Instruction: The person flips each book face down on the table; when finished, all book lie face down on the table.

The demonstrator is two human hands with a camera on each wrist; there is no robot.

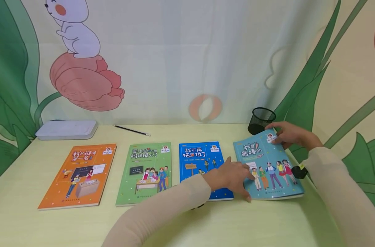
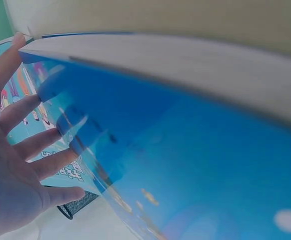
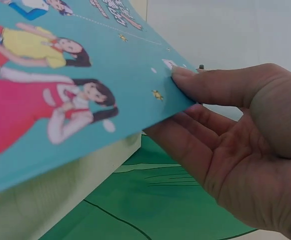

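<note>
Counted four on pale yellow table (image 1: 252, 223): orange paperback (image 1: 82, 176), green paperback (image 1: 144, 171), blue paperback (image 1: 203, 159), glossy teal paperback (image 1: 266, 164) rightmost. Pinching latter's upper right corner in right hand (image 1: 289, 133); holding left hand (image 1: 234, 176) spread wide at its left edge.

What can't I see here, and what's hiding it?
Lower cover of the blue book: head view, behind the left hand and left sleeve; left wrist view, blurry.
Bottom right corner of the green book: head view, behind that sleeve.
Lower finger ends of the right hand: right wrist view, behind the teal book.
Top of the white cartoon animal: head view, cut off by the top edge.
</note>
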